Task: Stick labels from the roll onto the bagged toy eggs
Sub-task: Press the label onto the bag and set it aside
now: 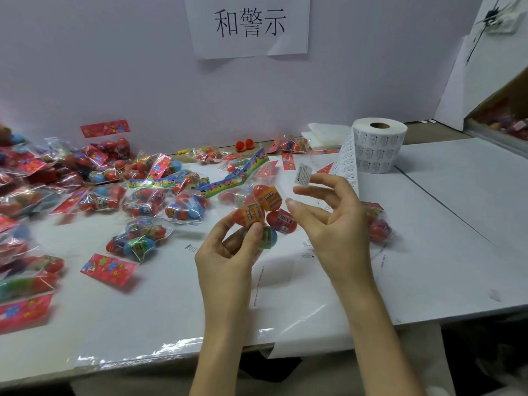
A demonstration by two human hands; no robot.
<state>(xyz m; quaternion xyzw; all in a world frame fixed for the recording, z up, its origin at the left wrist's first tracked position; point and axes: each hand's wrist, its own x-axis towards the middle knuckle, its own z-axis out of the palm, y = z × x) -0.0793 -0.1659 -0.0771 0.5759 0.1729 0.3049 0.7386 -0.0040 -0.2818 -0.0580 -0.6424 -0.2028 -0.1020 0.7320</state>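
My left hand (pixel 228 250) pinches a clear bag of toy eggs (pixel 264 214) in red, orange and blue, held just above the white table (pixel 428 252) at centre. My right hand (pixel 328 218) is raised beside the bag with fingers loosely spread. A small white warning label (pixel 303 174) sticks to the tip of its index finger. The label roll (pixel 378 145) stands upright at the back right, and its loose strip (pixel 347 164) hangs down behind my right hand.
Several bagged eggs (pixel 143 201) with red header cards lie across the left half of the table. Another bag (pixel 378 224) lies right of my hand. A paper sign (pixel 248 24) hangs on the back wall. A cardboard box (pixel 503 121) stands far right.
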